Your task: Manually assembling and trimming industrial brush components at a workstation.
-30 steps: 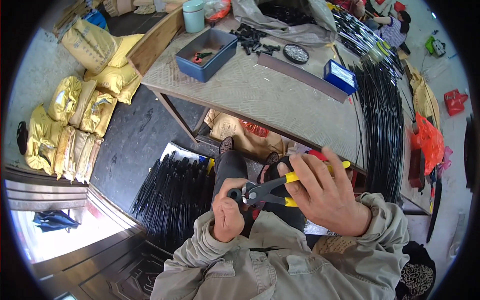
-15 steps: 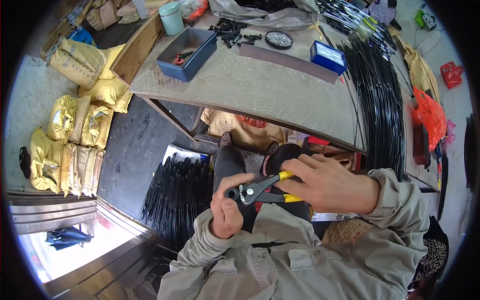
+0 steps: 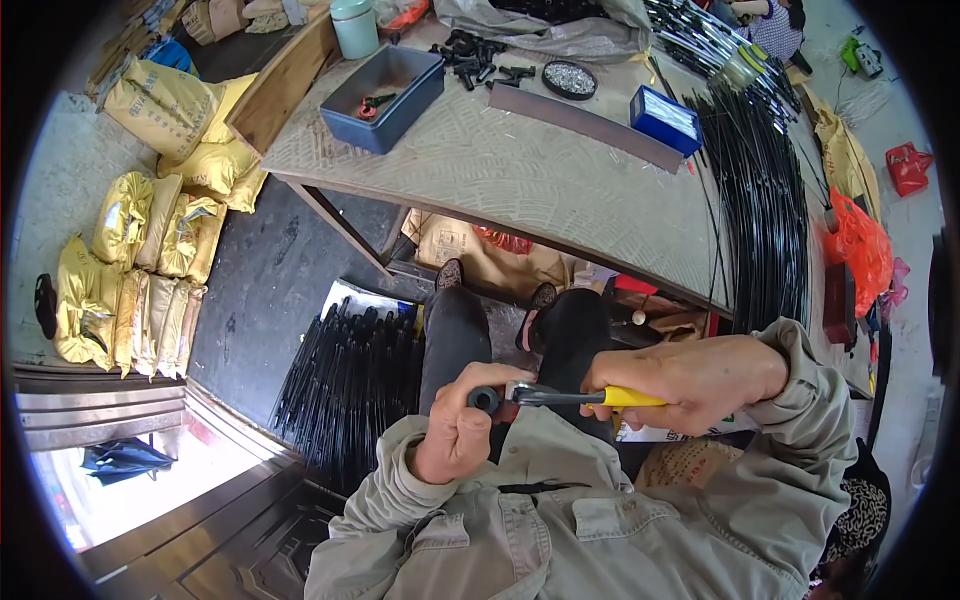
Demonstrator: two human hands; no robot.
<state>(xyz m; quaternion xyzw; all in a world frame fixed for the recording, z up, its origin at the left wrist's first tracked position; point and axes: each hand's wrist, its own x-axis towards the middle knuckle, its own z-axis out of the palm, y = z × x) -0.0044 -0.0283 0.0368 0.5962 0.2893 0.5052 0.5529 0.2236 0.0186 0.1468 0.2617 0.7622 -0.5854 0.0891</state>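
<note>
My left hand is closed around a short black tube-like piece, its round hollow end showing beside the thumb. In my right hand is a pair of pliers with yellow handles, the fingers wrapped round them. The jaws of the pliers point left and sit at my left fingertips, by the black piece. A small bright metal bit shows at the jaws; what exactly they grip is too small to tell. Both hands are above my lap, in front of the table.
Before me stands a table bearing a blue-grey bin, black fittings, a round dish of small metal parts, a blue box and long black rods. A bundle of black rods stands on the floor; yellow sacks are stacked left.
The pliers have turned from slanting, with handles spread, to nearly level with handles together in my right hand. My left hand has moved slightly right with the black piece.
</note>
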